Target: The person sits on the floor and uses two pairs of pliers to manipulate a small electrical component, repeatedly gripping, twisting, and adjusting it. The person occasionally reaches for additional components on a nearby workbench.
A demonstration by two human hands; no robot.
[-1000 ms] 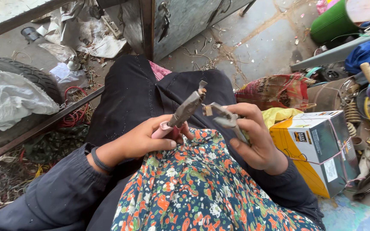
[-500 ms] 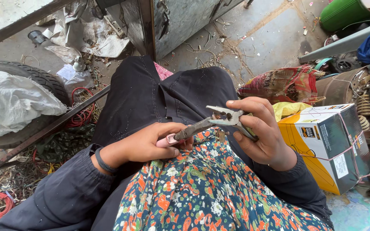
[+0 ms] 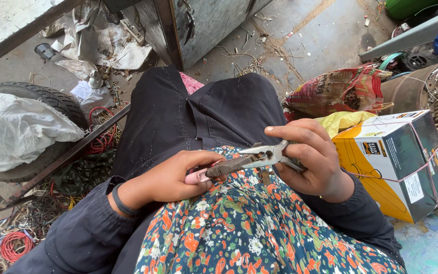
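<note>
I sit with black-clad knees drawn up and a floral cloth over my lap. My left hand (image 3: 171, 177) grips the pink-tipped handles of a worn pair of pliers (image 3: 234, 165), which lie nearly level across my lap. The pliers' metal jaws point right, into my right hand (image 3: 307, 160). That hand curls around a small grey metal part (image 3: 292, 163) at the jaws, index finger stretched out over the top. Both hands hover just above the floral cloth.
A yellow and dark cardboard box tied with string (image 3: 399, 162) stands at my right, beside a red patterned bag (image 3: 338, 91). A tyre with a white sack (image 3: 24, 127) lies at left behind a metal bar (image 3: 57, 165). Loose wires (image 3: 13, 243) and scrap litter the concrete floor.
The pliers have swung down from an upright tilt to nearly level. My right hand has turned with them and now grips at the jaws.
</note>
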